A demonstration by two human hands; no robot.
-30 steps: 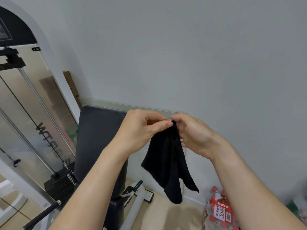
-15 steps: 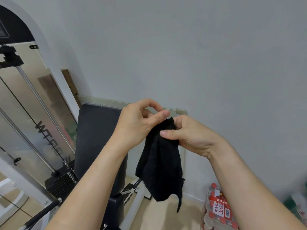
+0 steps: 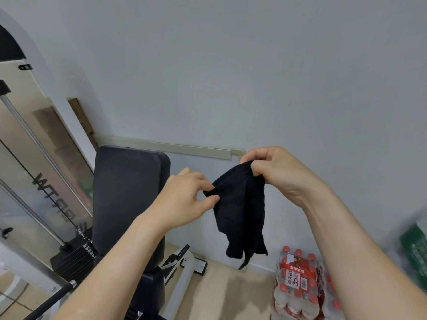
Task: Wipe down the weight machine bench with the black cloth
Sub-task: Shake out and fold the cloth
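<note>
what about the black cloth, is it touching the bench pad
Apart. The head view shows the black cloth hanging from the left hand and right hand, which pinch its top edge; pale wall shows between it and the bench pad.

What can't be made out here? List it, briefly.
Head view only:
1. Bench seat: partly covered by the left forearm, cut off by the bottom edge.
2. Green object: blurred, cut by the right edge.
3. Black cloth: its held edges hidden inside the left hand and right hand.
</note>
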